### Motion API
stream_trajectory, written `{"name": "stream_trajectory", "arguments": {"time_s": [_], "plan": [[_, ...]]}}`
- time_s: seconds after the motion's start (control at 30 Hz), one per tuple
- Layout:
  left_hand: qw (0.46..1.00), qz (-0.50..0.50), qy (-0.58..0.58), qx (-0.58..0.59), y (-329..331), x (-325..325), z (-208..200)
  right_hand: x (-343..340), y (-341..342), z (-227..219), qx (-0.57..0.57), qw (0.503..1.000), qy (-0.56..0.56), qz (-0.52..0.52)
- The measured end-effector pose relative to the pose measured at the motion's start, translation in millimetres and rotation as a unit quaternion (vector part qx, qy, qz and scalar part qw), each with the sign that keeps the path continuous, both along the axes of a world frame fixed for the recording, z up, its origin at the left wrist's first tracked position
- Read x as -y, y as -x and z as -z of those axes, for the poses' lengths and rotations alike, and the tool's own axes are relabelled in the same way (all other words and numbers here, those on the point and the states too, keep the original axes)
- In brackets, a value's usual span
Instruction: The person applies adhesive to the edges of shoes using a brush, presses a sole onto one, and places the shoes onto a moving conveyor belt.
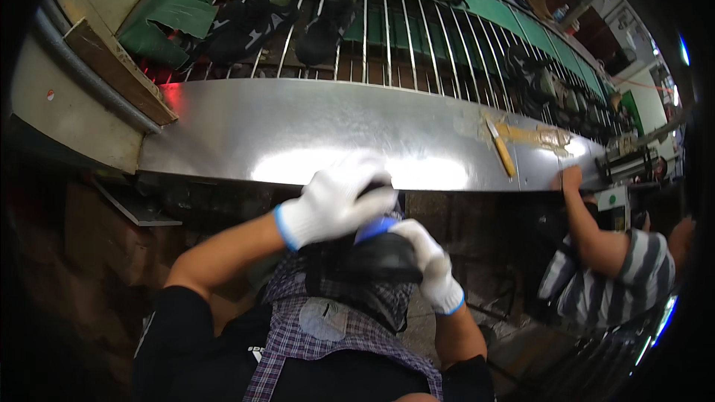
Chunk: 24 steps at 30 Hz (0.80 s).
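Observation:
A black shoe (383,257) with a blue part (375,229) at its opening is held in front of my apron, below the near edge of the steel ledge. My right hand (432,260), in a white knit glove with a blue cuff, grips it from the right side. My left hand (335,205), gloved the same way, is over the far end, its fingers bent round a dark piece (375,187). Motion blurs this hand, and I cannot tell whether that piece belongs to the shoe.
A steel ledge (313,123) runs across, with a yellow-handled tool (504,156) near brown tape. Beyond it, black shoes (328,26) lie on a rack of metal bars (406,37). Another person (611,268) in a striped shirt sits at the right. A wooden board (119,71) edges the left wall.

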<state>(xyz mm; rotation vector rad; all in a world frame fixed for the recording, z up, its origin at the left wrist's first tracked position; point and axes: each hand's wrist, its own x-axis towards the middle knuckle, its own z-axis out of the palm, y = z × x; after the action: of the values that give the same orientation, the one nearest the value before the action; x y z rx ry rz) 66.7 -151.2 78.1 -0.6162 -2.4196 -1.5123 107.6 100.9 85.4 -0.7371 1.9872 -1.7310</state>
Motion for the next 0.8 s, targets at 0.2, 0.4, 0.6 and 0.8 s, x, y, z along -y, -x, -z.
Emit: {"name": "stream_trajectory", "arguments": {"time_s": [0.2, 0.4, 0.6, 0.8], "plan": [[0.993, 0.080, 0.001, 0.088, -97.3, 23.2, -19.9, 2.0, 6.2, 0.5, -0.142, 0.986, -0.045, -0.070], [0.997, -0.019, -0.080, 0.004, -88.7, 5.8, -2.0, 14.7, 20.1, -4.3, -0.134, 0.990, -0.013, -0.031], [0.991, 0.005, -0.114, 0.067, -66.8, 13.7, 5.4, 16.7, 35.8, 11.3, -0.074, 0.997, 0.012, -0.007], [0.977, 0.001, -0.143, 0.159, -52.4, 20.4, 0.4, 23.0, 53.8, 7.2, -0.037, 0.999, -0.008, -0.016]]}}
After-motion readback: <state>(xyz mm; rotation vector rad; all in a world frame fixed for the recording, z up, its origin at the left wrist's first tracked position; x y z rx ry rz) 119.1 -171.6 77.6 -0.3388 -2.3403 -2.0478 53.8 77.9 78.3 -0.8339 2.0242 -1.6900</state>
